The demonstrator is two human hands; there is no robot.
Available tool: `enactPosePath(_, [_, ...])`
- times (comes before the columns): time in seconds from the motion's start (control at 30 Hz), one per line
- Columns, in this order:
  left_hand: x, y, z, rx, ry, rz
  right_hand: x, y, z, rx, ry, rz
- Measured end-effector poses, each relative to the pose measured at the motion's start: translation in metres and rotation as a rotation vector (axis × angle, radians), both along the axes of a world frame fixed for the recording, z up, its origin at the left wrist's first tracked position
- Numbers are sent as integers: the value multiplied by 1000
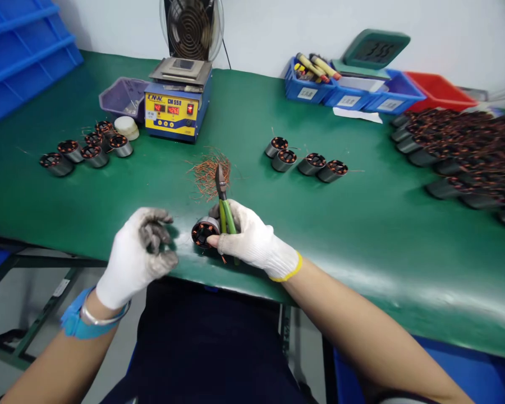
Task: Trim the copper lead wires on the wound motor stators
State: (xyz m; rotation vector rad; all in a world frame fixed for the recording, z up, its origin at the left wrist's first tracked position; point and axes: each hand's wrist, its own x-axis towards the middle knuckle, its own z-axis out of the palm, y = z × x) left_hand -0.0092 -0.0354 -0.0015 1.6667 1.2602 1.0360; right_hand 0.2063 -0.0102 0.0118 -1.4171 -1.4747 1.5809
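Observation:
My right hand [248, 238], in a white glove with a yellow cuff, is closed around green-handled side cutters [227, 216], whose dark jaws point away from me. The same hand also grips a wire-wound motor stator [201, 234] near the table's front edge, its bare thumb tip at the rim. The stator lies tilted, with its open end towards me and to the left. To the left of it, my left hand [145, 247] hovers apart from it with loosely curled fingers, holding nothing. Grey smudges mark its glove fingers. A pile of copper wire clippings [206, 175] lies just beyond the cutters.
Several stators [95, 156] stand at the left, more [313, 163] right of centre, and a dense group [458, 163] at the far right. A soldering station [172, 115] and fan [189, 28] stand behind. Blue bins [349, 101], a red bin [440, 92] and a clock [376, 49] line the back.

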Motion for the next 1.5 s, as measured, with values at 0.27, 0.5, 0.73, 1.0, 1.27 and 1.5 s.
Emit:
enactPosePath(0.27, [24, 5, 6, -237, 131, -21, -5, -9, -3, 68, 54, -41])
enactPosePath(0.5, [23, -2, -2, -293, -126, 100, -7, -8, -5, 106, 29, -99])
enactPosePath(0.73, [29, 4, 0, -188, -397, 309, -6, -7, -6, 95, 74, -136])
enactPosePath(1.0, [35, -5, -10, -108, -358, 316, -14, -13, -4, 87, 120, -110])
enactPosePath(1.27, [7, 10, -7, 296, -65, 47, -9, -21, 1, 172, -259, -5])
enactPosePath(1.5, [2, 11, 15, 529, 745, -211, -2, -21, 1, 303, -303, 21])
